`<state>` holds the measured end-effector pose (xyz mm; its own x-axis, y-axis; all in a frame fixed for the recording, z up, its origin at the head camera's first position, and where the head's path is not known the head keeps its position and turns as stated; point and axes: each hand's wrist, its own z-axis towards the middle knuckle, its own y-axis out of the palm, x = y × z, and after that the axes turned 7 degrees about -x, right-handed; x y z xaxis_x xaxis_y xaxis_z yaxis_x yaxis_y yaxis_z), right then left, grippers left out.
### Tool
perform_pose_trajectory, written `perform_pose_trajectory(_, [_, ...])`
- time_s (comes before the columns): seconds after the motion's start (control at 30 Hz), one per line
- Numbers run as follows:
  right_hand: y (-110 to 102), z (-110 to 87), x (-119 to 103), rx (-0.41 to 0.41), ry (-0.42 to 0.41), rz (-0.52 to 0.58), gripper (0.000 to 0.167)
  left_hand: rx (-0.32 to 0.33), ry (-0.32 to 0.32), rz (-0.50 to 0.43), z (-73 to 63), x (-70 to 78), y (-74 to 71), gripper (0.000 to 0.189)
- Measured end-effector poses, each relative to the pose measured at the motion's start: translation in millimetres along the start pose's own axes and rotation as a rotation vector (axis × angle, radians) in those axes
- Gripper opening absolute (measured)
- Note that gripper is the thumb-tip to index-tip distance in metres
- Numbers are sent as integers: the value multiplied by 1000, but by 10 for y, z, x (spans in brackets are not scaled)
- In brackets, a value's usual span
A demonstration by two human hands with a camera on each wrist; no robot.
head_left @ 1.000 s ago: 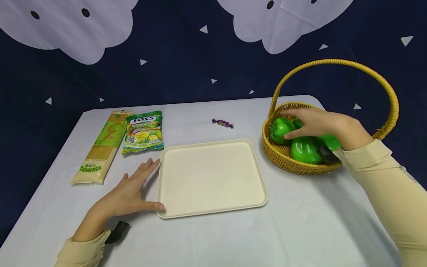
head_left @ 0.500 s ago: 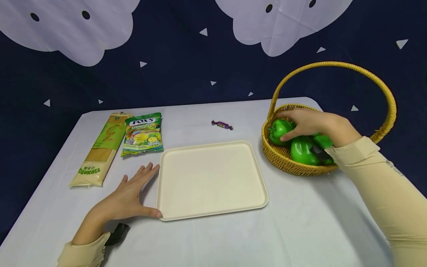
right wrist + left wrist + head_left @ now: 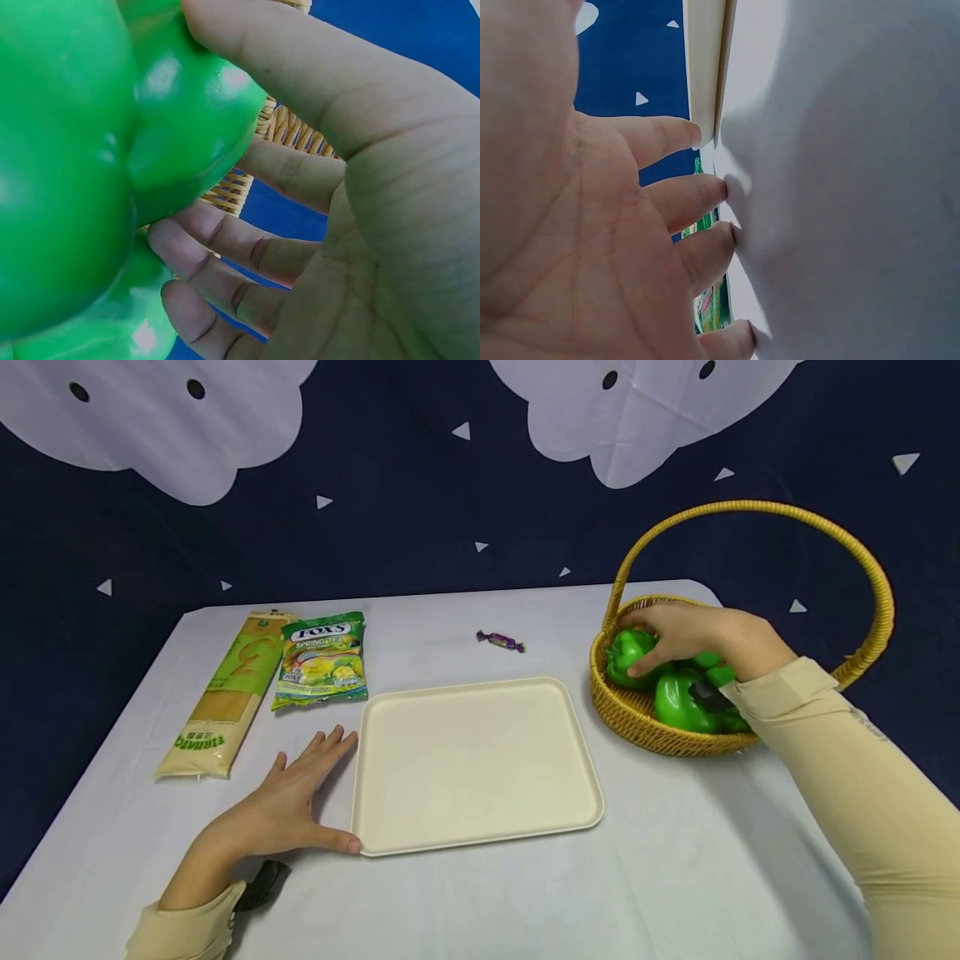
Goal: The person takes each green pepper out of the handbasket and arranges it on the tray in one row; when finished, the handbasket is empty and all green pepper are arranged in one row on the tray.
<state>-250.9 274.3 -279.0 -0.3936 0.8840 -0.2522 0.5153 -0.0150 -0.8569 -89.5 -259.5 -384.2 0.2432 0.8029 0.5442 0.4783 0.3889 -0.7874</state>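
Note:
At the right stands a wicker basket [image 3: 637, 724] with several green bell peppers in it. My right hand [image 3: 688, 631] reaches over its rim and grips the leftmost green bell pepper [image 3: 624, 653]. In the right wrist view the thumb presses one side of this pepper [image 3: 191, 112] and the fingers curl round the other; a larger pepper [image 3: 60, 172] fills the near left. My left hand [image 3: 281, 810] lies spread by the left edge of a cream rectangular tray [image 3: 480, 768]. Its thumb touches the tray's near left corner, and its fingertips rest by the side.
A green bag of Fox's candy [image 3: 321, 662] lies behind the left hand, against a long pack of noodles [image 3: 225, 702]. One purple wrapped candy [image 3: 501, 642] lies behind the tray. The basket's tall handle [image 3: 750, 506] arches above the right hand. White cloth covers the table.
My right hand has moved slightly left and down in the basket, its thumb and fingers closing round the leftmost pepper. The left hand and the tray stay almost unchanged.

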Motion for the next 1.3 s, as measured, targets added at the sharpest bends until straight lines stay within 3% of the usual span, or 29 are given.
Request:
perform_pose_trajectory(0.53, [-42,-53,-45,-2,42,3,85,1,-11,28,-41,-11,17,145])
perform_pose_trajectory(1.3, [-133,-385,-122,130,98,69,84,12,-9,60,-6,-1,11,145])
